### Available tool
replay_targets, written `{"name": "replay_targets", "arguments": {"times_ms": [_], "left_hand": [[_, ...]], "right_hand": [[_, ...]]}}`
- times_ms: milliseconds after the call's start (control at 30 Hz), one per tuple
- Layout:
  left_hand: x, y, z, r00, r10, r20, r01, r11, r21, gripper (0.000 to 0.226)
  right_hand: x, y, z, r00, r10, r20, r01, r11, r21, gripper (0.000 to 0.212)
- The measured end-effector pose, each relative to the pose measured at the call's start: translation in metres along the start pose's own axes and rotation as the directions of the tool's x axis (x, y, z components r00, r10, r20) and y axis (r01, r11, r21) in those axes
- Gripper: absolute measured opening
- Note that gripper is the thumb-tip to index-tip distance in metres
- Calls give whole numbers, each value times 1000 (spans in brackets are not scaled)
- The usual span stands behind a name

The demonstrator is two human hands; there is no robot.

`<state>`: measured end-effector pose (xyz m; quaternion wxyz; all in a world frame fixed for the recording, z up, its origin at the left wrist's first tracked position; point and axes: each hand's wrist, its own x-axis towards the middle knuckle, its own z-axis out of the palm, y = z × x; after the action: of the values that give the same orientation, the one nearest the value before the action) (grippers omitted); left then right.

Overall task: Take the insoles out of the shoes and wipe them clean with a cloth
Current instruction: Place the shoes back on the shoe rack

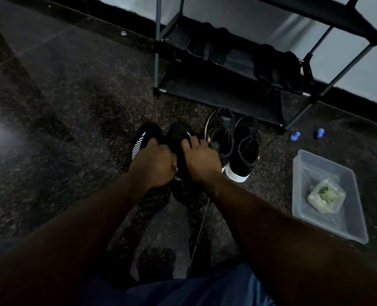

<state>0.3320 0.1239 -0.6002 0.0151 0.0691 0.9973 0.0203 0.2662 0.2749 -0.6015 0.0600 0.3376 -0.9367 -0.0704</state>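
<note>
Gripping the black shoe (180, 138), toe at 12 o'clock, both hands curl over its opening. Left hand (153, 165) at 9, right hand (201, 160) at 3; the insole is hidden.

Floor left of the striped shoe (142, 140) seems bare; black sneakers (234, 142) crowd its right.

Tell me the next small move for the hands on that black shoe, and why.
Probably pull the insole up out of the black shoe. The left hand and right hand both rest on it at its opening, no insole is visible outside any shoe yet, and the cloth lies untouched in the plastic tray.
</note>
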Motion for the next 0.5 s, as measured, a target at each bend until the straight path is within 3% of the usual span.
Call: {"name": "replay_targets", "arguments": {"times_ms": [100,200,300,333,400,467,500], "left_hand": [[2,-3,7,999,-44,-9,44,998,-43,56],[3,-5,13,998,-49,-34,47,997,-63,50],[6,-6,16,994,-23,-109,11,994,-108,48],[8,-5,14,991,-32,-132,14,991,-133,47],[16,-1,8,979,-91,-183,48,973,-228,40],[28,7,-3,960,-173,-222,90,936,-339,23],[35,13,-9,952,-196,-233,95,918,-385,14]], "right_hand": [[-1,2,0,1000,-4,-20,6,996,90,32],[0,8,-10,986,-67,152,29,970,241,44],[7,28,-26,952,-90,292,-53,892,450,30],[8,35,-31,970,-55,236,-75,858,509,27],[11,56,-36,989,148,11,-128,815,564,21],[14,79,-36,918,367,-150,-224,792,568,17],[15,90,-34,887,439,-144,-289,770,569,25]]}}
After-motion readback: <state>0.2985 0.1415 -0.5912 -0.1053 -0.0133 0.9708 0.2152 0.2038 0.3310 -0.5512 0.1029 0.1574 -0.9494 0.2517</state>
